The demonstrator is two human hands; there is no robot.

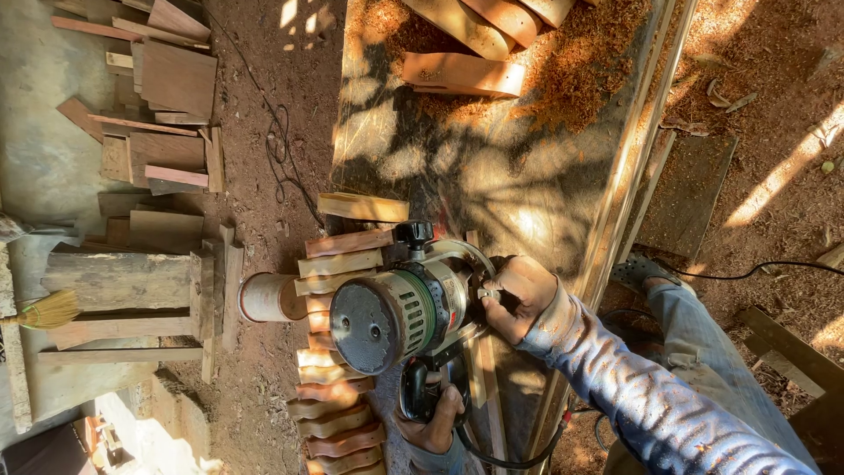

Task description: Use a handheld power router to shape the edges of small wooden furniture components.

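Both hands are closed on an electric router (pixel 400 318), which stands at the near end of the tabletop (pixel 492 167), close beside a row of shaped wooden pieces (pixel 338 352) stacked edge to edge. The right hand (pixel 523 299), in a blue patterned sleeve, is wrapped around the side knob of the machine. The left hand (pixel 435 424) grips the black rear handle, where the power cord (pixel 492 459) leaves and loops away below. Whether the bit touches wood cannot be told, since the motor housing hides it.

Judging by the grip and the sawdust (pixel 571 62) spread thick over the far end of the tabletop, the step in hand is machine shaping of wood. A steady pass would call for firm pressure from both hands, a flat base and the cord kept out of the cutter's path.

On the ground to the side lie wood offcuts (pixel 167 88), with a rough wooden bench (pixel 132 299) and a straw broom (pixel 48 310) near them
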